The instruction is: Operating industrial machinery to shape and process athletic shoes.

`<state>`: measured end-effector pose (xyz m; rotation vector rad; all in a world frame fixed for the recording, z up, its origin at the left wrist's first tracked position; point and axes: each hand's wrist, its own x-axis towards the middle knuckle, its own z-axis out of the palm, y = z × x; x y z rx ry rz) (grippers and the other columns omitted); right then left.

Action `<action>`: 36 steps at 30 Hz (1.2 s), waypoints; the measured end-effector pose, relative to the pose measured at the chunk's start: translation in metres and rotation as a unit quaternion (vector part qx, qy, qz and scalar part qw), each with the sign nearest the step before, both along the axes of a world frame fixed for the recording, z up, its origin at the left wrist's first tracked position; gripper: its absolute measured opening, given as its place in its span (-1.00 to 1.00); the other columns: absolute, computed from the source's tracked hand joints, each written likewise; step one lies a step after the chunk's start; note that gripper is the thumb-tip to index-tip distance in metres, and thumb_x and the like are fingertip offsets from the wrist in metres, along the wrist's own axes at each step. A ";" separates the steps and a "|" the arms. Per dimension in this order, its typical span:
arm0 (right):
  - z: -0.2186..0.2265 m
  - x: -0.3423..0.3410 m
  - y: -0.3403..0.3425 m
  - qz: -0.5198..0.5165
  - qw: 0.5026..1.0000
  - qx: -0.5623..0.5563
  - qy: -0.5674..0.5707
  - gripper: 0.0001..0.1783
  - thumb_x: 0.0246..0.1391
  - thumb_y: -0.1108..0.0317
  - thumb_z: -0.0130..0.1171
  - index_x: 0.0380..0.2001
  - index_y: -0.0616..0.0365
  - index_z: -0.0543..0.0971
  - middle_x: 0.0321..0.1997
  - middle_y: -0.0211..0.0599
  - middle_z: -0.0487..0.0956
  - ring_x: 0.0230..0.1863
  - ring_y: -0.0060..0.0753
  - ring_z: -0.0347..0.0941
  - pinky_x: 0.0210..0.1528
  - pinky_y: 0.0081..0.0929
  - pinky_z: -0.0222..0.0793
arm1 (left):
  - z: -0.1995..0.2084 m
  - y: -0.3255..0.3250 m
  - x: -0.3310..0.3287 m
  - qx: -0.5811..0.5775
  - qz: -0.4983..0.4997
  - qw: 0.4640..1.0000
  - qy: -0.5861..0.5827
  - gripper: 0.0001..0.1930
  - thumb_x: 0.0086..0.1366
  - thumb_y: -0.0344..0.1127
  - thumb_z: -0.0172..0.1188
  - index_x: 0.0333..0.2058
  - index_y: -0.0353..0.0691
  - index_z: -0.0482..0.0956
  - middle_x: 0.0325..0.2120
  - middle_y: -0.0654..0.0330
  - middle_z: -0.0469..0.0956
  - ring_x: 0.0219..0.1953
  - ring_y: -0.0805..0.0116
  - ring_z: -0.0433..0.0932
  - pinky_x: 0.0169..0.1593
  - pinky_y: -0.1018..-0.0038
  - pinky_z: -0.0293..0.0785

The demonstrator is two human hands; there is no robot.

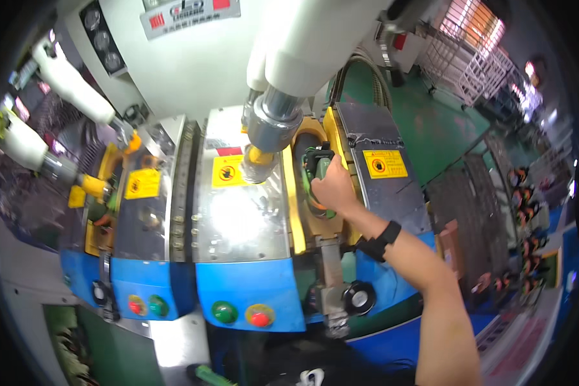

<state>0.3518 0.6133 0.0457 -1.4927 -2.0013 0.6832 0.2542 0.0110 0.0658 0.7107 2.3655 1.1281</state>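
Observation:
My right hand (pixel 333 186) reaches in from the lower right, with a black band (pixel 389 233) on the wrist. Its fingers are closed on the upper part of a green and black shoe (pixel 310 168), which sits between the yellow side pads (pixel 293 206) of a pressing machine. The hand covers part of the shoe. Just left of the shoe, a metal press cylinder (pixel 273 122) with a yellow tip hangs over the silver cover plate (pixel 238 219). My left hand is out of view.
A red button (pixel 260 316) and a green button (pixel 224 312) sit on the blue front panel. To the left stands a similar station with yellow-tipped cylinders (pixel 93 185). Several shoes (pixel 527 212) rest on a rack at right. A green item (pixel 211 375) shows at the lower edge.

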 end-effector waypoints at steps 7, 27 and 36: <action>0.074 -0.011 -0.110 0.080 0.978 0.147 -0.121 -0.17 -0.04 0.33 0.16 0.22 0.54 0.06 0.27 0.36 0.16 0.29 0.25 0.11 0.32 -0.14 0.07 | -0.049 -0.018 -0.042 0.199 0.380 0.786 -0.445 -0.57 -0.03 -0.48 0.15 -0.09 -0.33 0.46 -0.19 0.10 0.51 -0.12 0.18 0.51 -0.09 0.36 0.51; -0.031 -0.041 -0.443 0.641 0.722 -0.259 -0.030 -0.47 0.04 0.24 0.22 0.04 0.31 0.43 -0.01 0.13 0.51 0.04 0.13 0.44 0.10 -0.18 0.35 | -0.016 -0.125 0.025 0.358 0.498 0.722 -0.321 -0.28 -0.10 -0.66 0.16 0.13 -0.22 0.24 -0.15 0.17 0.44 -0.09 0.29 0.47 -0.03 0.38 0.46; -0.030 -0.100 -0.498 0.690 0.616 -0.364 -0.106 -0.34 -0.03 0.42 0.27 0.17 0.23 0.30 0.09 -0.09 0.48 0.13 -0.18 0.42 0.09 -0.28 0.37 | -0.111 -0.238 0.010 0.005 0.537 0.842 0.057 -0.28 -0.03 -0.44 0.15 0.18 -0.26 0.17 -0.01 -0.06 0.38 0.10 0.06 0.36 0.21 0.35 0.22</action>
